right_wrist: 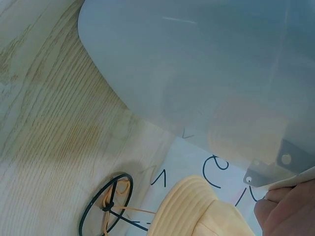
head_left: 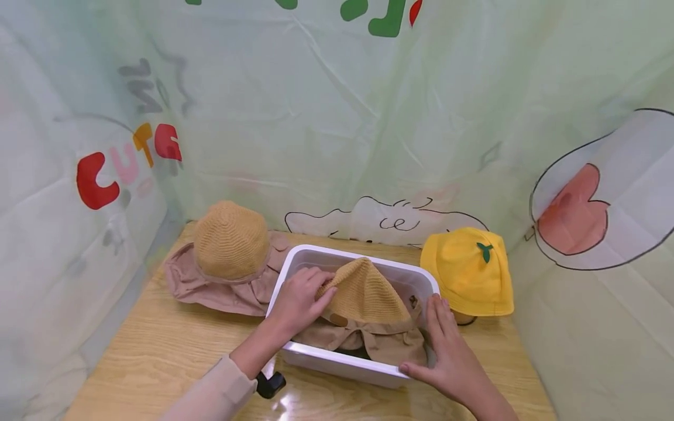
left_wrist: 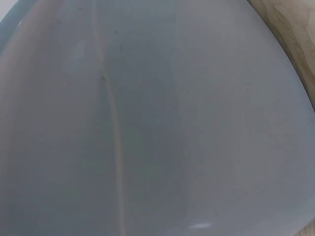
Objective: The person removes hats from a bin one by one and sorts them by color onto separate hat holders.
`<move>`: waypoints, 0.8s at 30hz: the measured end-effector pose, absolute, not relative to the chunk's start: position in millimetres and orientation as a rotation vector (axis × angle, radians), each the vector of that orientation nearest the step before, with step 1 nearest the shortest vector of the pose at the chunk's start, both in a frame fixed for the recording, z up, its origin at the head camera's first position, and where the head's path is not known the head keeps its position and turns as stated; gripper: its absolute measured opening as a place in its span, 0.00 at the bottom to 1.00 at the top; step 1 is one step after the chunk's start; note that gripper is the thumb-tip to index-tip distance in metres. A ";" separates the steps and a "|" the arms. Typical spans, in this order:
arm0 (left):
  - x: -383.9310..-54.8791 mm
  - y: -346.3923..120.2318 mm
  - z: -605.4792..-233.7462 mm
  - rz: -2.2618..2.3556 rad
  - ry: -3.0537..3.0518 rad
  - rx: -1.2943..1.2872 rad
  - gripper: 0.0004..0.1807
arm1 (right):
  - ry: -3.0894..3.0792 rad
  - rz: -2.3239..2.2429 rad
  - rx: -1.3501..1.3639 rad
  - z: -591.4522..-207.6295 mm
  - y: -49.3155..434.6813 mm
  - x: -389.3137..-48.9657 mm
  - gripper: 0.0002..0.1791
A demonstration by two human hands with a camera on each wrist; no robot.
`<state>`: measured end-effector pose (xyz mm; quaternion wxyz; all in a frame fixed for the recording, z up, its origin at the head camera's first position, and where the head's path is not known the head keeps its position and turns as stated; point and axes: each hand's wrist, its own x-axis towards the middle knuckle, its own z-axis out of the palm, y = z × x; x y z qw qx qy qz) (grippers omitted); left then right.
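Observation:
A sun hat (head_left: 368, 298) with a tan knitted crown and brown cloth brim lies inside a white plastic bin (head_left: 342, 358). My left hand (head_left: 302, 298) reaches over the bin's left rim and pinches the left side of that crown between thumb and fingers. My right hand (head_left: 447, 345) rests on the bin's right front corner, its fingers stretched along the right rim and thumb on the front rim. The left wrist view holds mostly the bin's outer wall (left_wrist: 221, 123). In the right wrist view, my right hand's fingers (right_wrist: 290, 206) touch the bin's edge.
A similar sun hat (head_left: 231, 251) with a knitted crown sits left of the bin. To the right, a yellow hat (head_left: 468, 272) with a green sprout rests on a stand with a black ring (right_wrist: 129, 196). Printed curtains (head_left: 337, 128) surround the wooden table (head_left: 158, 345).

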<state>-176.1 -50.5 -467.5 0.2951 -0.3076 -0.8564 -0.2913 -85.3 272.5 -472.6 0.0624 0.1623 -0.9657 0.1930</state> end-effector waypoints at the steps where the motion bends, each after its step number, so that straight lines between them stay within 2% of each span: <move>1: -176.1 -49.8 -467.0 -0.775 -2.279 -0.824 0.11 | -2.925 0.592 0.482 -472.5 273.0 -85.0 0.73; 9: -175.0 -56.0 -461.1 -0.907 -2.192 -0.832 0.10 | -2.957 0.625 0.440 -474.5 272.3 -85.0 0.74; 16: -164.8 -65.5 -442.9 -1.227 -2.047 -0.859 0.15 | -2.995 0.634 0.404 -472.1 271.0 -82.7 0.74; 24: -150.6 -68.5 -407.5 -1.153 -1.804 -0.932 0.13 | -2.976 0.609 0.449 -468.7 273.9 -87.1 0.74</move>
